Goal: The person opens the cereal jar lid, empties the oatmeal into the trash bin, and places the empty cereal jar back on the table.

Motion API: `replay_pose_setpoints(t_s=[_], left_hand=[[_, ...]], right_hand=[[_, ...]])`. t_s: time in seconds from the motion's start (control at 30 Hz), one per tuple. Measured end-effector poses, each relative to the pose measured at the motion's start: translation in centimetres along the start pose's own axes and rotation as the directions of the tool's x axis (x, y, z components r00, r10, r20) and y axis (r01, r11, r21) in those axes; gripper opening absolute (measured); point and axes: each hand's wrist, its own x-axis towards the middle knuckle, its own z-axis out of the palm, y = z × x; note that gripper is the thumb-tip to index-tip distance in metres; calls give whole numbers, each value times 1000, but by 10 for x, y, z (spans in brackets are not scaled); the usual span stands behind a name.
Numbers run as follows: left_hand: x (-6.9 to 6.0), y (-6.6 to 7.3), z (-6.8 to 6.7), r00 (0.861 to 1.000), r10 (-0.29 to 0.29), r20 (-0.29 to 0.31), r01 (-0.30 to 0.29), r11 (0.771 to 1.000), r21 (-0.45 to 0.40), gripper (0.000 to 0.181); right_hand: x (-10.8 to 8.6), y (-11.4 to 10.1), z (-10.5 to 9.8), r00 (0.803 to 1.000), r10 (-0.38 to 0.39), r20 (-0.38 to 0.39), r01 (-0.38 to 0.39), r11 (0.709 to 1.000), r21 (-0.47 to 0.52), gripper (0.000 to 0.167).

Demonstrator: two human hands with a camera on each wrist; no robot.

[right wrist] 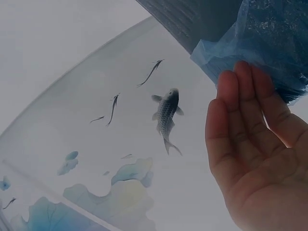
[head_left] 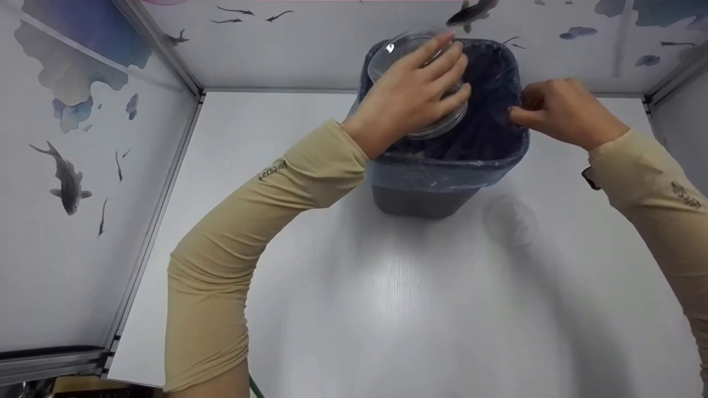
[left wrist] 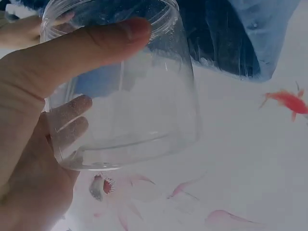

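A clear plastic jar (left wrist: 130,106) is gripped by my left hand (head_left: 412,91), thumb on one side and fingers on the other. In the head view the jar is tilted over the mouth of a grey trash bin (head_left: 423,202), partly hidden by the hand. A blue plastic trash bag (head_left: 437,174) lines the bin, its edge folded over the rim. My right hand (head_left: 572,113) pinches the bag at the bin's right rim, with the thumb inside. From the right wrist view, its fingers (right wrist: 240,91) touch the bag's outer side.
A round clear lid (head_left: 510,221) lies on the white table (head_left: 398,309), right of the bin's base. White panels (head_left: 304,50) printed with fish stand behind the bin and at both sides. Metal framing (head_left: 146,232) runs along the left table edge.
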Motion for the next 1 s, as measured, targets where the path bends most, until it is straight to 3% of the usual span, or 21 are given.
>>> replay_pose_setpoints(t_s=[0.17, 0.3, 0.4, 0.5, 0.57, 0.73, 0.83, 1.0], left_hand=[[-8, 4, 9, 995, -57, -78, 61, 997, 54, 52], [-11, 4, 9, 998, -33, -52, 36, 998, 42, 55], [-16, 4, 9, 997, -40, -66, 42, 998, 36, 56], [-23, 0, 11, 994, -62, -86, 59, 998, -34, 57], [-28, -6, 13, 991, -85, -101, 72, 990, -125, 56], [-37, -26, 13, 989, -138, -60, 107, 925, -365, 67], [-44, -37, 13, 986, -169, -7, 148, 884, -443, 78], [-61, -49, 18, 967, -256, 12, 221, 812, -541, 91]], right_hand=[[0, -2, 2, 1000, 11, -11, -11, 1000, 8, 26], [-1, -1, 0, 1000, 2, -4, -2, 1000, -4, 25], [-2, 0, -1, 1000, -21, 12, 21, 1000, -15, 26], [-3, 2, -1, 998, -47, 38, 47, 999, -7, 29], [-4, 4, -1, 997, -56, 48, 55, 998, 23, 30], [-10, 12, -4, 998, -55, 34, 52, 994, 101, 30], [-16, 17, -8, 999, -23, 22, 20, 993, 120, 33], [-26, 30, -10, 998, 63, 25, -66, 985, 156, 38]])
